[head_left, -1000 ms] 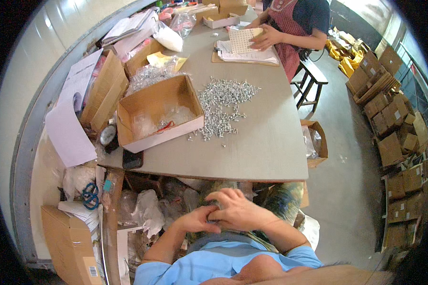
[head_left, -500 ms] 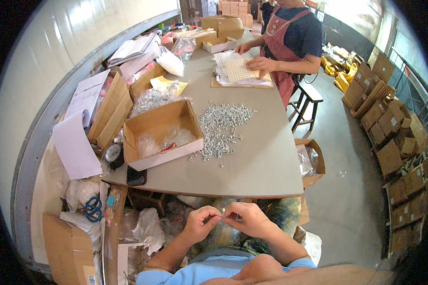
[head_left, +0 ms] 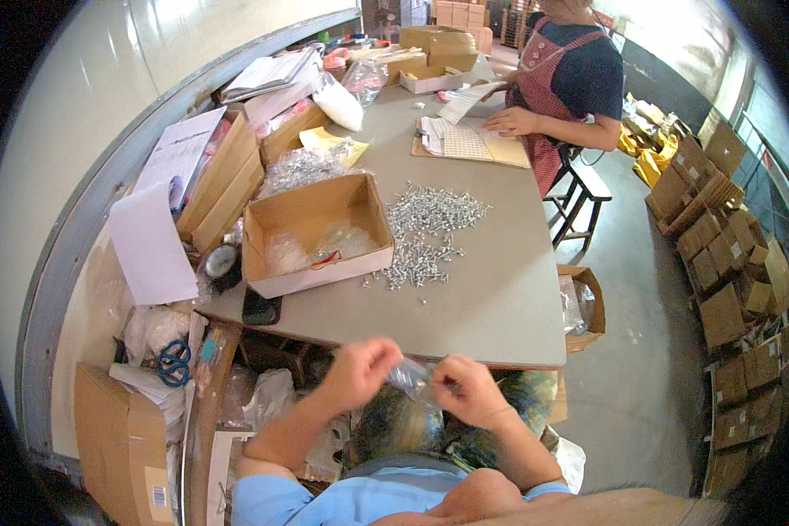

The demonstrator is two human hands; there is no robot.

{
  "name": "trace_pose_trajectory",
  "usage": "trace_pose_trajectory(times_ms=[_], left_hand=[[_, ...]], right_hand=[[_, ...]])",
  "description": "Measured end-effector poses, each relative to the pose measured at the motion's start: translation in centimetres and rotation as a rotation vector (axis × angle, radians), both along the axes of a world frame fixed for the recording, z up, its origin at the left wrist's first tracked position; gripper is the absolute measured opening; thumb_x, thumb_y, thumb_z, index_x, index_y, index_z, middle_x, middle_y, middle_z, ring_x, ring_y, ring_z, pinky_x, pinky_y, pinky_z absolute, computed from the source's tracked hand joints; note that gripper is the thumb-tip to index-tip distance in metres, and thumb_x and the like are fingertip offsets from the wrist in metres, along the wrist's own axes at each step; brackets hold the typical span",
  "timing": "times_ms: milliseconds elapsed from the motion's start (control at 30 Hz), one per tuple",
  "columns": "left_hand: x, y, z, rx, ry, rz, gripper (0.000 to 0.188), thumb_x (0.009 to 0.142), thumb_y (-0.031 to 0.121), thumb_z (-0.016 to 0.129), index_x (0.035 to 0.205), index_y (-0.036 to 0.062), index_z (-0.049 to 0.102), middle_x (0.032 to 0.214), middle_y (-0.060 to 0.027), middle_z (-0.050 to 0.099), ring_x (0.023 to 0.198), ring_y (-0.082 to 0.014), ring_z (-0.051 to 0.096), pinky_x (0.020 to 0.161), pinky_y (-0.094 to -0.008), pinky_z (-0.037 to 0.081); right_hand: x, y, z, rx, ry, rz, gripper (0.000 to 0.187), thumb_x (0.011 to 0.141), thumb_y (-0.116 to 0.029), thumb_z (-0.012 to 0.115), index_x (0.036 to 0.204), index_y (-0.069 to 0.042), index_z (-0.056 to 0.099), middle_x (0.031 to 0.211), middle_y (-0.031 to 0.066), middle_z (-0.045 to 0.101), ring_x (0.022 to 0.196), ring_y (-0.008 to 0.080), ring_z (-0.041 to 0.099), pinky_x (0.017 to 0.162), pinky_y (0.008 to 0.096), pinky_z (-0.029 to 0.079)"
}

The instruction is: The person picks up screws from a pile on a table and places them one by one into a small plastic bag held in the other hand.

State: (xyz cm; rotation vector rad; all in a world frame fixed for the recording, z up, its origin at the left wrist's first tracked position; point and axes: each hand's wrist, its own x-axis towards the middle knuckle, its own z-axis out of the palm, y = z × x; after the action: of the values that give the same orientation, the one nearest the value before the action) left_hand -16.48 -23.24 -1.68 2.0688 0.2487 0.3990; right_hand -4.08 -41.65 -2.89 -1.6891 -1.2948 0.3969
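A small clear plastic bag (head_left: 412, 380) is stretched between my two hands, just off the table's near edge and above my lap. My left hand (head_left: 358, 373) pinches its upper left end and is slightly blurred. At the other end, the fingers of my right hand (head_left: 473, 392) are closed on the bag. What lies inside it is too blurred to make out. Beyond my hands, a loose pile of small silvery screws (head_left: 431, 217) is spread on the grey table (head_left: 491, 298). An open cardboard box (head_left: 320, 279) with clear plastic bags in it stands left of the pile.
Across the table, a person in a checked apron (head_left: 543, 74) handles sheets on a clipboard (head_left: 473, 145). A dark phone (head_left: 261, 309) lies at the near left edge. Blue-handled scissors (head_left: 174, 364) are lower left. Stacked cartons (head_left: 723, 298) line the right side.
My hands have moved apart and up, and the plastic bag now shows stretched between them. The person opposite has lifted a sheet. The whole view has shifted slightly.
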Motion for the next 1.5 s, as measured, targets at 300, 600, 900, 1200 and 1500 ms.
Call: trace_pose_trajectory(times_ms=[300,600,900,1200,1500], left_hand=[[10.4,17.5,7.4,0.556,-0.309,0.405,0.024,0.084,0.020,0.063,0.094,-0.0016,0.062,0.086,-0.0153,0.066,0.079,-0.0257,0.064,0.072,-0.0363,0.050],[15.4,19.7,-0.5,0.959,0.632,-0.092,0.022,0.073,0.012,0.063,0.090,-0.0007,0.068,0.093,-0.0217,0.066,0.090,-0.0359,0.065,0.080,-0.0424,0.052],[15.3,18.8,-0.8,1.023,0.418,0.068,0.018,0.079,0.011,0.055,0.085,0.0044,0.070,0.087,-0.0205,0.067,0.086,-0.0359,0.066,0.074,-0.0462,0.053],[13.5,19.2,2.8,0.714,0.159,0.231,0.024,0.076,0.027,0.071,0.076,0.0037,0.065,0.081,-0.0158,0.066,0.076,-0.0347,0.063,0.067,-0.0436,0.049],[9.1,12.2,5.2,0.362,-0.416,0.153,0.019,0.084,0.019,0.064,0.090,0.0012,0.069,0.071,-0.0108,0.063,0.065,-0.0224,0.061,0.060,-0.0328,0.046]], right_hand=[[3.3,1.7,-2.6,-0.119,-0.016,-0.321,0.017,0.077,-0.009,0.065,0.092,-0.002,0.059,0.097,0.0184,0.060,0.093,0.0359,0.057,0.080,0.0406,0.047],[11.1,8.8,-3.3,-0.600,-0.434,-0.275,0.086,0.075,-0.033,0.067,0.145,-0.011,0.022,0.150,0.0202,0.019,0.138,0.0409,0.016,0.111,0.0515,0.017],[10.1,9.9,-3.8,-0.474,-0.455,0.068,0.071,0.082,-0.016,0.055,0.145,-0.008,0.024,0.153,0.0173,0.014,0.141,0.0349,0.016,0.113,0.0491,0.016],[7.6,3.5,-3.5,-0.242,-0.373,-0.118,0.064,0.077,-0.014,0.063,0.135,-0.005,0.040,0.141,0.0170,0.037,0.129,0.0388,0.033,0.108,0.0446,0.030],[7.7,5.1,-4.5,-0.145,-0.366,-0.278,0.046,0.071,-0.015,0.070,0.114,-0.005,0.057,0.114,0.0166,0.053,0.110,0.0372,0.046,0.097,0.0426,0.039]])
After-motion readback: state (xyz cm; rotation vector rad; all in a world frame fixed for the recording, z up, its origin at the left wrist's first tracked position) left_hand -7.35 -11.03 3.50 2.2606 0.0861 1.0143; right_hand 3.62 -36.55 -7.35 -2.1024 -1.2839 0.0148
